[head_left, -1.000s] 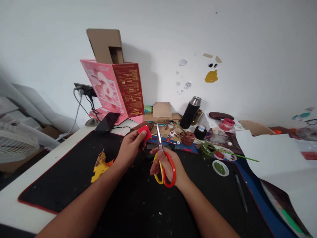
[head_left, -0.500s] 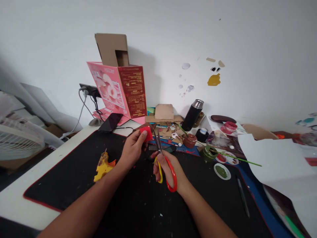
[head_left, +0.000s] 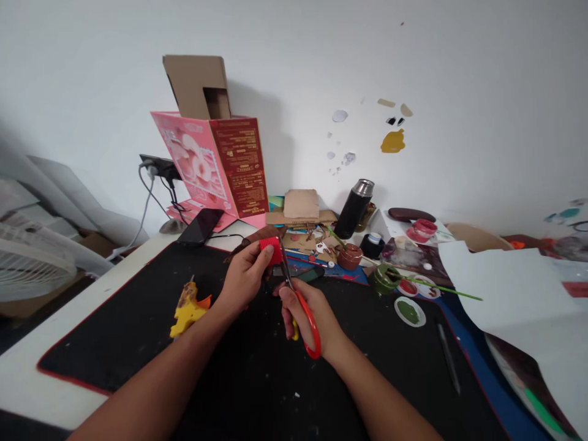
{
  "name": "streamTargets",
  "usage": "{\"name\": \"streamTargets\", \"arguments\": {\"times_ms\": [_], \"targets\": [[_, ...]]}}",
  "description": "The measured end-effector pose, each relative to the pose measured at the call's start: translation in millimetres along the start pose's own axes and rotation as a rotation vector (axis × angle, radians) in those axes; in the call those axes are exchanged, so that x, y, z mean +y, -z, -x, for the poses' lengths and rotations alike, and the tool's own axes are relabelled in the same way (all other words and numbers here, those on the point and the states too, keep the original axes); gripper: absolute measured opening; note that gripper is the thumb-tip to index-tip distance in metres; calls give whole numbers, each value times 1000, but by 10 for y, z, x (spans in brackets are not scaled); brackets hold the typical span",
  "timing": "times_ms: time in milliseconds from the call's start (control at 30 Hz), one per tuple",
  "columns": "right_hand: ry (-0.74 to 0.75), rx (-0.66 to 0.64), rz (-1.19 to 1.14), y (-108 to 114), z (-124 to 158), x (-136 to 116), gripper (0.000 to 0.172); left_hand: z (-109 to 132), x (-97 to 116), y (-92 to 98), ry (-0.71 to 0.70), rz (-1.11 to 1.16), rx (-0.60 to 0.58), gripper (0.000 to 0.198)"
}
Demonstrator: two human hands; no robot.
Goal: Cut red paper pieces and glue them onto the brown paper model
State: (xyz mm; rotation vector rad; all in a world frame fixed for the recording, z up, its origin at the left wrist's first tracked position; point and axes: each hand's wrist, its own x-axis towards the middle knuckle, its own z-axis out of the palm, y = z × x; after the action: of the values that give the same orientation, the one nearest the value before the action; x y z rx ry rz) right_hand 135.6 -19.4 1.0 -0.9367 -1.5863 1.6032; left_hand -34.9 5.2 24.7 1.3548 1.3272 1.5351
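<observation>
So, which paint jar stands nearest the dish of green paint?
The green jar, behind and left of that dish; the brown jar and pink jar are farther.

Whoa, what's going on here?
Somebody is busy with scissors. Their left hand pinches a small, flat, red ribbed piece. Their right hand grips metal scissors with red and yellow handles, the blades up at the piece's right edge; whether they are biting into it is too small to tell. A yellow, gun-shaped tool lies beside the left forearm on the black, red-edged mat.
</observation>
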Motion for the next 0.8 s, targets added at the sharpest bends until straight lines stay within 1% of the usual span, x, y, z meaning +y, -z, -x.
{"name": "streamTargets", "arguments": {"times_ms": [200,667,800], "targets": [[-10,-7,19,7,8,-14,56,-2,-13,-2,9,-3,-2,45],[-23,-6,27,0,17,-47,58,5,5,1,-1,-12,-11,48],[-25,-5,38,7,14,-38,56,3,-2,-1,2,-18,-8,48]]}}
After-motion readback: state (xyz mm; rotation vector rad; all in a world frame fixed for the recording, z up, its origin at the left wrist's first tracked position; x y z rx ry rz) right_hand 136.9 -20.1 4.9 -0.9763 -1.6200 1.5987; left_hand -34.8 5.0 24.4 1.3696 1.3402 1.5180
